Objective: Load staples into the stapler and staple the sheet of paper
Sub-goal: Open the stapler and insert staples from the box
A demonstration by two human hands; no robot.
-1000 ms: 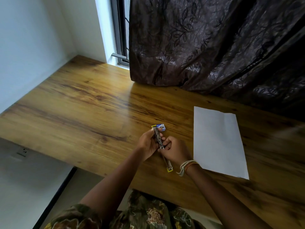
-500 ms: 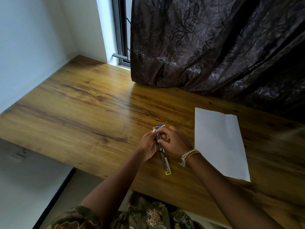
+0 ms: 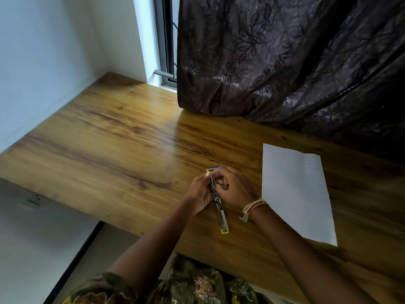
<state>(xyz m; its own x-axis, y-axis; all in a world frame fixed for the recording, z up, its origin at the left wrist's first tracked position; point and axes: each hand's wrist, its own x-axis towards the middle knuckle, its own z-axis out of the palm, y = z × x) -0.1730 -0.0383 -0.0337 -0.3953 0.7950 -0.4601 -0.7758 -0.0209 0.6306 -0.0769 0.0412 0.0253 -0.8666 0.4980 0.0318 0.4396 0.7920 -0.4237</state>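
A small metal stapler (image 3: 220,212) with yellow ends lies opened out flat on the wooden table (image 3: 122,145), its long arm pointing toward me. My left hand (image 3: 200,194) grips the far half of the stapler from the left. My right hand (image 3: 235,188) curls over the same part from the right, fingertips at the staple channel; whether it pinches staples is hidden. A small blue staple box (image 3: 215,167) peeks out just beyond my fingers. The white sheet of paper (image 3: 298,194) lies flat to the right, untouched.
A dark patterned curtain (image 3: 285,62) hangs over the table's far right side. A window frame (image 3: 165,51) and white wall stand at the back left. The table's near edge runs just below my wrists.
My right hand has moved up from the stapler's middle to its far end, covering most of the blue box. The near arm of the stapler now lies uncovered on the table.
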